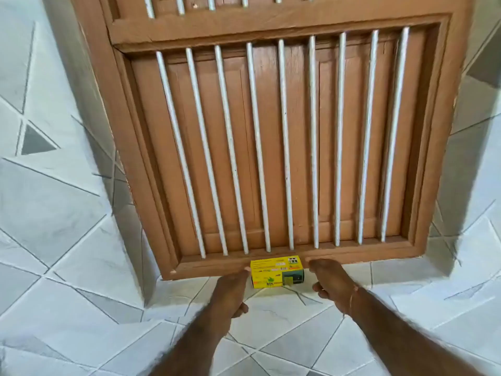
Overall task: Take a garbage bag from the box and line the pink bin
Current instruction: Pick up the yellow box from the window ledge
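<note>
A small yellow box of bin bags (pixel 276 271) stands on the tiled ledge, tight against the bottom rail of a wooden window frame. My left hand (pixel 230 291) reaches in from the left; its fingertips are at the box's left edge, and I cannot tell if they touch it. My right hand (pixel 332 283) is just right of the box, fingers loosely curled, holding nothing. A thin thread band circles the right wrist. The pink bin is not in view.
A brown wooden window frame (pixel 271 28) with white vertical bars (pixel 257 147) and shut shutters fills the view behind the box. White and grey patterned tiles (pixel 284 321) cover the ledge and the walls on both sides.
</note>
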Motion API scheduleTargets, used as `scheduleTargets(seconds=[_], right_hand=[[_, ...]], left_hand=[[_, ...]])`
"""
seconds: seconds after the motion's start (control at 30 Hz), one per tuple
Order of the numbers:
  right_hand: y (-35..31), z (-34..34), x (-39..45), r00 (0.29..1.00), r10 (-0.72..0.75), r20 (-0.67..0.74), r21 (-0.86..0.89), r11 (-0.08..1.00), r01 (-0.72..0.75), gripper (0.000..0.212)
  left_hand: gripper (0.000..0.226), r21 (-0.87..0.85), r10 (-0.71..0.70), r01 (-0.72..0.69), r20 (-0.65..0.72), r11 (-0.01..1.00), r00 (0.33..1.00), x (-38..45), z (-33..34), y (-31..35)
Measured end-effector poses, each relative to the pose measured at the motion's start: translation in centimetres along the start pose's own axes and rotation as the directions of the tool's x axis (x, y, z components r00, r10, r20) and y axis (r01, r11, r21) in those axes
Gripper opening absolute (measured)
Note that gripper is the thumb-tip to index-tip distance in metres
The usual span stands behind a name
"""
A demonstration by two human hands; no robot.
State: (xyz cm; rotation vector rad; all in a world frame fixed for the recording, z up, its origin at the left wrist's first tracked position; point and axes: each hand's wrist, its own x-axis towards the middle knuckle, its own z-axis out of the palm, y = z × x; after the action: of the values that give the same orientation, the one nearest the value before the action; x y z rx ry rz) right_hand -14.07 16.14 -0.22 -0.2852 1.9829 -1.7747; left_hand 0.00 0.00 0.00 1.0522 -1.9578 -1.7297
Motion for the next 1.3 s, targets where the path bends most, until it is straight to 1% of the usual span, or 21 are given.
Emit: scheduleTargets(seconds=[0.17, 0.23, 0.3, 0.33, 0.37, 0.43, 0.47, 0.53, 0.57, 0.63, 0.7, 0.77, 0.83, 0.9, 0.97, 1.03, 1.07, 1.1, 1.17, 1.23, 1.3], right_hand=[[0.5, 1.0, 3.9, 0.999, 0.042, 0.003, -0.077, 0.996, -0.041, 0.029], [0.8, 1.3, 4.8, 0.999, 0.042, 0.004, -0.097, 0.994, -0.041, 0.034], [0.5, 1.5, 4.8, 1.0, -0.001, -0.005, -0.095, 0.995, 0.001, 0.034], [0.4, 1.6, 4.5, 0.999, -0.036, -0.013, -0.084, 0.996, 0.035, 0.031], [0.5, 1.9, 4.2, 0.997, -0.074, -0.032, -0.056, 0.996, 0.072, 0.026], [0.5, 2.6, 3.2, 0.995, -0.095, -0.032, 0.07, 0.993, 0.097, 0.015], [0.6, 3.0, 2.7, 0.996, -0.086, -0.001, 0.167, 0.982, 0.085, 0.012], [0.9, 4.1, 2.1, 0.994, -0.105, 0.029, 0.335, 0.938, 0.089, 0.009], [0.9, 4.8, 1.7, 0.991, -0.131, -0.004, 0.375, 0.919, 0.123, 0.008], [0.8, 6.6, 1.0, 0.978, -0.168, -0.127, 0.401, 0.893, 0.206, 0.009], [0.6, 8.3, 0.4, 0.951, -0.182, -0.249, 0.407, 0.872, 0.273, 0.016], [0.6, 9.8, 0.4, 0.931, -0.159, -0.328, 0.45, 0.84, 0.302, 0.025], [0.8, 10.2, 0.6, 0.94, -0.066, -0.335, 0.569, 0.781, 0.257, 0.031], [1.2, 9.7, 1.1, 0.969, 0.077, -0.234, 0.749, 0.649, 0.129, 0.033], [1.6, 9.1, 1.5, 0.982, 0.182, -0.053, 0.867, 0.496, -0.045, 0.032], [2.3, 9.0, 1.9, 0.966, 0.244, 0.091, 0.901, 0.392, -0.184, 0.033], [2.6, 9.2, 2.0, 0.954, 0.264, 0.145, 0.909, 0.344, -0.233, 0.037], [2.8, 9.5, 2.1, 0.943, 0.266, 0.199, 0.912, 0.301, -0.278, 0.044], [2.7, 10.2, 1.7, 0.922, 0.229, 0.311, 0.901, 0.236, -0.363, 0.055], [2.4, 10.6, 1.4, 0.91, 0.139, 0.391, 0.883, 0.221, -0.413, 0.057], [2.0, 10.5, 1.5, 0.891, 0.058, 0.449, 0.863, 0.227, -0.45, 0.054]], left_hand=[[0.031, 0.079, -0.068, 0.064, 0.047, 0.995, 0.997, 3.3, 2.7, 0.1], [0.029, 0.103, -0.056, 0.048, 0.074, 0.993, 0.996, 3.7, 3.0, 0.1], [0.028, 0.088, 0.034, -0.037, 0.044, 0.995, 0.998, 4.2, 3.0, -0.1], [0.031, 0.073, 0.112, -0.113, 0.004, 0.991, 0.994, 4.4, 2.8, -0.3], [0.031, 0.05, 0.185, -0.183, -0.042, 0.982, 0.982, 4.4, 2.6, -0.6], [0.019, -0.035, 0.274, -0.284, -0.166, 0.958, 0.947, 3.8, 2.0, -0.8], [0.013, -0.093, 0.276, -0.302, -0.221, 0.949, 0.935, 3.4, 1.5, -0.7], [0.016, -0.204, 0.244, -0.303, -0.27, 0.931, 0.932, 3.4, 0.6, -0.9], [0.021, -0.271, 0.227, -0.294, -0.254, 0.916, 0.94, 3.6, 0.2, -1.1], [0.032, -0.416, 0.184, -0.235, -0.158, 0.878, 0.97, 3.8, -0.8, -1.1], [0.036, -0.494, 0.189, -0.201, -0.073, 0.846, 0.979, 3.7, -1.5, -0.8], [0.036, -0.461, 0.253, -0.255, -0.066, 0.85, 0.965, 3.7, -1.9, -0.3], [0.044, -0.37, 0.323, -0.332, -0.09, 0.867, 0.942, 3.3, -2.2, 0.6], [0.042, -0.264, 0.397, -0.408, -0.098, 0.874, 0.913, 2.9, -2.9, 1.7], [0.039, -0.161, 0.474, -0.481, -0.082, 0.862, 0.877, 2.6, -3.6, 3.2], [0.041, 0.017, 0.599, -0.599, -0.037, 0.801, 0.8, 2.3, -4.2, 5.2], [0.043, 0.119, 0.67, -0.665, 0.004, 0.737, 0.743, 2.1, -4.3, 6.3], [0.044, 0.216, 0.733, -0.724, 0.05, 0.655, 0.679, 1.7, -4.1, 7.4], [0.043, 0.356, 0.802, -0.785, 0.137, 0.507, 0.581, 0.6, -3.3, 9.3], [0.04, 0.447, 0.831, -0.806, 0.206, 0.389, 0.516, -0.3, -2.3, 10.8], [0.04, 0.47, 0.842, -0.817, 0.241, 0.334, 0.482, -0.4, -1.9, 11.7]])
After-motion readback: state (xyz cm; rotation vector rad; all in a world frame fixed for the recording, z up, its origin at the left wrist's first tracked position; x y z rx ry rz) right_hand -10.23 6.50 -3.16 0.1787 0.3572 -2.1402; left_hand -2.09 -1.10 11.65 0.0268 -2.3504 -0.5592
